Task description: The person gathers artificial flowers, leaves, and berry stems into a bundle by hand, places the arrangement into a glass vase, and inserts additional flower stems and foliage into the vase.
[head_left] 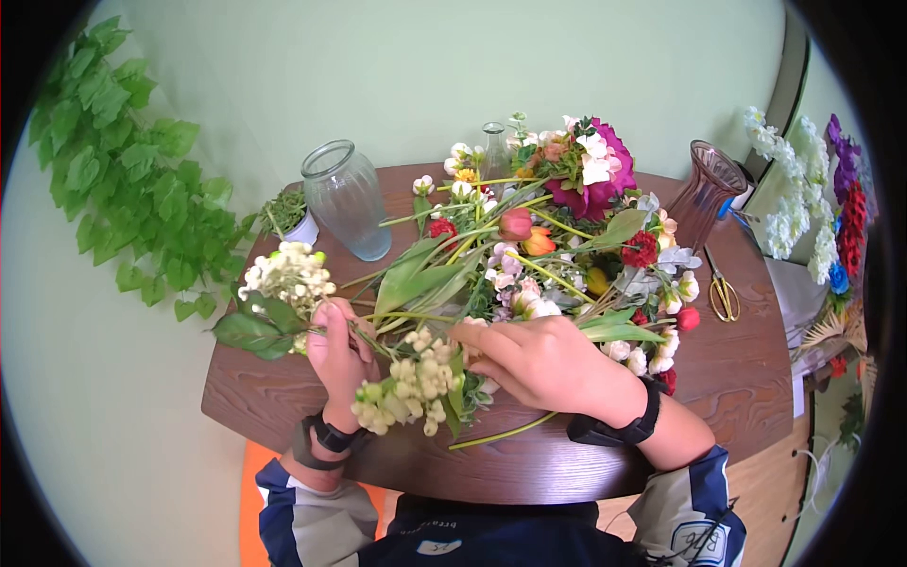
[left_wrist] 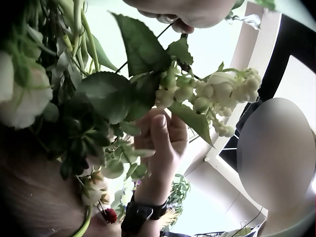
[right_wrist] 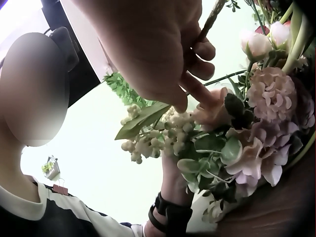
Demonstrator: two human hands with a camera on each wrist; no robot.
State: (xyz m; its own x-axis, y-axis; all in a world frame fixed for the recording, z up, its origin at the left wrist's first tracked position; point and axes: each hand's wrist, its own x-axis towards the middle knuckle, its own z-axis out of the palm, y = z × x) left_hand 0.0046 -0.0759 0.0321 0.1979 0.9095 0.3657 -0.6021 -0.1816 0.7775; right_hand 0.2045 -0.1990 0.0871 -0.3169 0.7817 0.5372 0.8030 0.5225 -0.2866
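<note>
My left hand (head_left: 338,357) grips the thin stem of an artificial white-berry sprig (head_left: 289,276), whose dark green leaves (head_left: 253,326) spread to the left. A second sprig of cream berries (head_left: 408,386) hangs between the hands, over the table's front part. Behind it my right hand (head_left: 562,364) reaches in from the right with curled fingers. In the right wrist view those fingers pinch a brownish stem (right_wrist: 211,22), with white berries (right_wrist: 158,138) and a leaf below. From the left wrist, berries (left_wrist: 212,94) show in front of the right hand (left_wrist: 165,136).
A heap of artificial flowers, with a purple bloom (head_left: 609,180) and tulips (head_left: 515,224), covers the table's middle. Behind stand a clear ribbed vase (head_left: 348,203), a small bottle (head_left: 494,156) and a pinkish vase (head_left: 704,189). Scissors (head_left: 724,295) lie at the right, a potted plant (head_left: 288,217) at the left.
</note>
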